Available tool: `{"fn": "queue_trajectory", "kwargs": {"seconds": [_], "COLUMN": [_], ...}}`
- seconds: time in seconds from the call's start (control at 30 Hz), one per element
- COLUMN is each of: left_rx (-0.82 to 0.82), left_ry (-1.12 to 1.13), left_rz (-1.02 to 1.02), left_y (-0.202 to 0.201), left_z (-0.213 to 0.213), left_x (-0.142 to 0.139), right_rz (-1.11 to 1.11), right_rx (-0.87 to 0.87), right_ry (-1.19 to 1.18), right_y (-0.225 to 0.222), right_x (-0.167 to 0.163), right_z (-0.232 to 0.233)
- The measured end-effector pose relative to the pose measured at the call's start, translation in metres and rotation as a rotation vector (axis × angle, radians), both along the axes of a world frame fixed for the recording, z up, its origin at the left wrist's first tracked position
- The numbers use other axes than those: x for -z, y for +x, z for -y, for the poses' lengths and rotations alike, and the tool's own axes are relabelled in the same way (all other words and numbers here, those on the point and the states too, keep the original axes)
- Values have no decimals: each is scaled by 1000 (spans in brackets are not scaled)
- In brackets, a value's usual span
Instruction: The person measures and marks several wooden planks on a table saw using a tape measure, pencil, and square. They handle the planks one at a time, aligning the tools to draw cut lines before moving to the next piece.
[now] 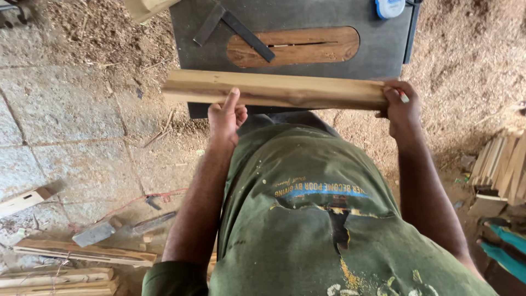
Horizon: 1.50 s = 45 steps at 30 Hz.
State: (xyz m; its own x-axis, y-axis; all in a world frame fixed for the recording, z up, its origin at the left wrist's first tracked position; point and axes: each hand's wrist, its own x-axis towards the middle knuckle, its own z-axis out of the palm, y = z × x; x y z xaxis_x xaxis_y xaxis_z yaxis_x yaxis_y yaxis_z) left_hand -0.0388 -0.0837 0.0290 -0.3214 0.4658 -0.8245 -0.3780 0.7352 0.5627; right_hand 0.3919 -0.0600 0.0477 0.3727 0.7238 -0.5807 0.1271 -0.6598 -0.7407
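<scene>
I hold a long pale wooden plank (279,89) level across my front, just before the near edge of a grey saw table (378,49). My left hand (226,116) supports it from below near its middle, with the forefinger laid up against its face. My right hand (401,107) grips the plank's right end and also pinches a small pencil-like stick. The table has an oval wooden insert (323,46) with a thin blade slot, and a dark metal try square (233,24) lies on it at the left.
A blue and white object (389,7) sits at the table's far edge. Sawdust covers the ground on the right, with stacked wood strips (501,164) there. Loose boards (82,253) and offcuts lie on the stone paving at lower left. Another person's foot (501,241) is at lower right.
</scene>
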Motion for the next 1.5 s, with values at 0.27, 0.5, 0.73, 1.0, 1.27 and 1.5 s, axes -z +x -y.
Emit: {"fn": "queue_trajectory", "kwargs": {"seconds": [0.27, 0.5, 0.73, 1.0, 1.27, 1.5], "left_rx": [51, 545, 129, -232, 340, 1261], "left_ry": [175, 209, 286, 321, 649, 855], "left_rz": [22, -448, -731, -59, -1249, -1154], "left_y": [5, 2, -13, -45, -13, 11], "left_z": [-13, 11, 15, 18, 19, -31], "left_x": [12, 3, -10, 12, -31, -43], "right_rz": [26, 35, -92, -133, -65, 52], "right_rx": [83, 51, 43, -10, -8, 68], "right_ry": [-95, -1, 121, 225, 188, 90], "right_y": [7, -7, 8, 13, 16, 5], "right_x": [20, 31, 40, 42, 39, 29], "right_z": [-12, -9, 16, 45, 42, 18]}}
